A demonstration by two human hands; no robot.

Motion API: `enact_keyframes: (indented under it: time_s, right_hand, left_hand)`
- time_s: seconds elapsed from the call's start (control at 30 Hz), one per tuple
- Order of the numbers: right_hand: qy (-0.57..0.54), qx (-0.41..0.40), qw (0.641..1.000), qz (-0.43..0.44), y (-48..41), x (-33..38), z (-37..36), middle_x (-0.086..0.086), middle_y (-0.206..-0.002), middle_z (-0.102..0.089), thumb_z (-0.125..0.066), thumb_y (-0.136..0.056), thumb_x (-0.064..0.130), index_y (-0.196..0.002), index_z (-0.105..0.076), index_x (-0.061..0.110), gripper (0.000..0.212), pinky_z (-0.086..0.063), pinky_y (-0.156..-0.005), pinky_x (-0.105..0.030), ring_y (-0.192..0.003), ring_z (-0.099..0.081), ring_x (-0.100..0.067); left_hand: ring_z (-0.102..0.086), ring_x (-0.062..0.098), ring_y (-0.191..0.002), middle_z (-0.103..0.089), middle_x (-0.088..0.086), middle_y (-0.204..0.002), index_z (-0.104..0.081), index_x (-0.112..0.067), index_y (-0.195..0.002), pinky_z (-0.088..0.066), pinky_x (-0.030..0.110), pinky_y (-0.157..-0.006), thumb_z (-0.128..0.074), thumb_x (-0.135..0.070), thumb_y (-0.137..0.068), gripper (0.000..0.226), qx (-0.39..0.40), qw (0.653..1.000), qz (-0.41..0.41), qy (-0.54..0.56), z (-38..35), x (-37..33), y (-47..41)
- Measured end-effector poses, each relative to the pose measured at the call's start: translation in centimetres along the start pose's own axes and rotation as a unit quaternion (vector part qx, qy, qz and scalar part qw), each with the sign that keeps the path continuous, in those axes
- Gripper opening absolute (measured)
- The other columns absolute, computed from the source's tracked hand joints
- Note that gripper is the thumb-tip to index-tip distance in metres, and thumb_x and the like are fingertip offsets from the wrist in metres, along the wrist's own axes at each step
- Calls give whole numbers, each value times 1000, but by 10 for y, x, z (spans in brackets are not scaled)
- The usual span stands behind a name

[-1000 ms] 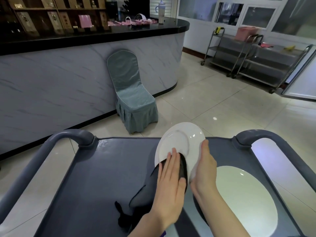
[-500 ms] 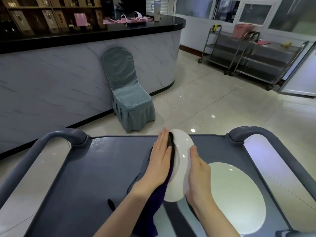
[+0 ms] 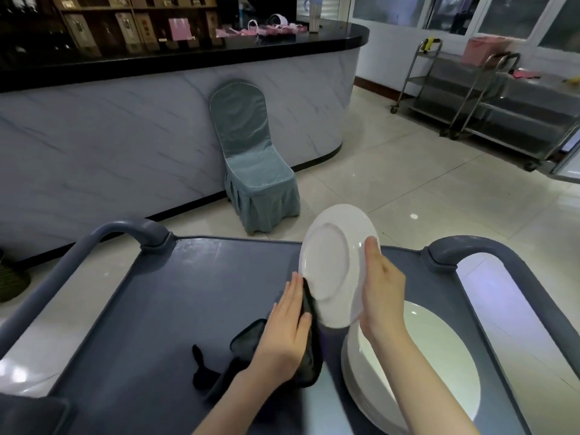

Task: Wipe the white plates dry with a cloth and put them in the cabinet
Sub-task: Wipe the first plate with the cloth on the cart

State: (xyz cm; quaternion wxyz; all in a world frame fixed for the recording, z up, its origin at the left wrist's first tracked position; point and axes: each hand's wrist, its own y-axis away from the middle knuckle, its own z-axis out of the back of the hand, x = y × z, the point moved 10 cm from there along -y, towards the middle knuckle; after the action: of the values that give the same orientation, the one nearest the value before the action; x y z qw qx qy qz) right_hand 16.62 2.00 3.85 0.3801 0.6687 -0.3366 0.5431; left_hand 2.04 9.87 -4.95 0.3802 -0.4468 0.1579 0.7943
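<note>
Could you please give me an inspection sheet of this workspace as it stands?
Surface: grey cart top, handles at both ends.
Job's things: white plate held tilted above the cart; dark cloth against its lower edge; plate stack on the cart, right.
Clutter: nothing seen.
Hands: left hand flat, pressing cloth to plate; right hand grips plate's rim.
Cables: nothing seen.
Surroundings: covered chair, marble-look counter, steel trolleys.

From the held plate (image 3: pixel 332 265), the cart top (image 3: pixel 204 271) lies open at 9 to 10 o'clock. The cloth (image 3: pixel 248 339) trails at 8, and the plate stack (image 3: pixel 439 387) fills 5. The left handle (image 3: pixel 125 229) rises far off at 10, the right handle (image 3: pixel 489 249) at 3, and a chair (image 3: pixel 251 171) stands beyond at 11.
</note>
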Motion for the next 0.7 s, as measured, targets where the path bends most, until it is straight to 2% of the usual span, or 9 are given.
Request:
enact_keyframes:
  time_s: [0.1,0.17,0.23,0.3,0.4,0.5,0.6,0.63,0.7]
  right_hand:
    - [108,64,990,66,-5,4,-12,15,-48,-47,-70,-91,31,-47,-52,29,48,-35,-49,-15,-52,-42,-4]
    - [171,103,975,96,-1,2,-25,19,-57,-62,-71,-89,26,-60,-65,29,30,-42,-55,-14,-59,-52,-4]
    - [219,163,950,149,12,1,-45,22,-70,-69,-69,-91,26,-76,-73,26,15,-43,-59,-10,-65,-57,-6]
    - [274,230,902,242,35,4,-69,4,-83,-74,-63,-93,28,-99,-78,21,17,-45,-65,-15,-72,-63,-13]
    - [364,295,796,383,69,0,-103,-1,-104,-77,-61,-91,26,-124,-71,20,34,-56,-71,-30,-90,-71,-21]
    - [427,384,703,420,98,-32,-135,-2,-121,-72,-53,-96,25,-134,-64,18,40,-60,-80,-39,-106,-70,-25]
    - [455,419,646,447,116,-59,-153,2,-127,-70,-78,-81,14,-130,-67,16,50,-62,-73,-43,-109,-71,-25]
    - [455,439,642,434,119,-68,-161,4,-131,-67,-80,-81,17,-131,-66,18,52,-61,-79,-43,-113,-69,-24]
    - [472,479,634,380,118,-88,-176,11,-149,-50,-59,-94,50,-144,-52,29,55,-44,-110,-37,-137,-50,-16]
  left_hand:
    - [-11,-8,-146,-17,-29,-155,-25,-35,-152,-8,4,-113,-44,-27,-104,52,35,997,70,15,6,30,2]
    - [-40,3,-138,-47,-11,-148,-53,-25,-139,-30,10,-110,-52,-21,-102,38,-27,993,112,23,33,43,4]
    - [-65,6,-107,-67,1,-127,-66,-27,-114,-48,13,-89,-54,-16,-101,21,-124,966,182,135,66,57,13]
    - [-73,15,-84,-73,8,-109,-68,-23,-106,-57,28,-74,-51,-20,-103,18,-195,904,240,296,90,65,21]
    - [-75,26,-78,-74,5,-98,-67,-24,-109,-61,40,-62,-45,-38,-103,26,-233,820,297,430,115,67,31]
    - [-74,30,-89,-72,11,-104,-67,-18,-113,-61,42,-63,-56,-39,-98,28,-236,829,299,409,138,65,41]
    - [-73,28,-84,-69,21,-106,-64,-10,-116,-60,37,-62,-68,-10,-90,26,-250,856,291,347,155,76,54]
    - [-73,28,-80,-69,22,-104,-64,-9,-115,-60,35,-60,-64,-3,-89,27,-259,850,297,348,158,85,59]
    - [-73,25,-73,-71,20,-102,-66,-8,-113,-58,32,-57,-59,3,-88,29,-273,831,314,370,163,106,67]
